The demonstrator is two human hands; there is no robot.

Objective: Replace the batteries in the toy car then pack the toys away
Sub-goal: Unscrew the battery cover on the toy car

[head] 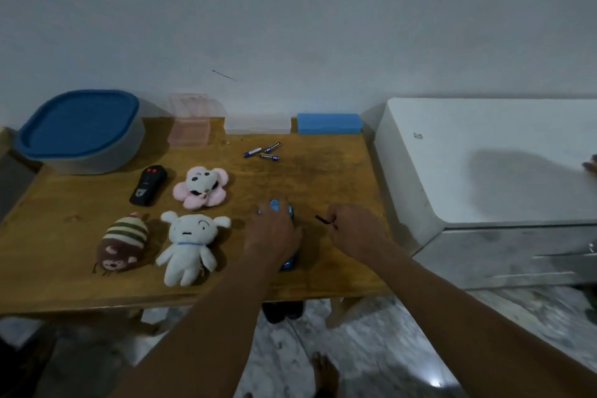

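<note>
A blue toy car (277, 205) lies on the wooden table (339, 178), mostly hidden under my left hand (274, 231), which grips it from above. Just to its right, my right hand (352, 233) is closed around a small dark screwdriver (323, 220) whose tip points up and left. Three batteries (263, 150) lie loose farther back on the table. A black remote (148, 185) with red buttons rests at the left.
Three plush toys lie left of the car: a pink flower one (202, 186), a white dog (190, 244), a striped brown one (121, 244). A grey tub with a blue lid (80, 131), a pink box (190, 126), a clear box (258, 123) and a blue box (328, 123) line the wall. A white cabinet (484, 165) stands right.
</note>
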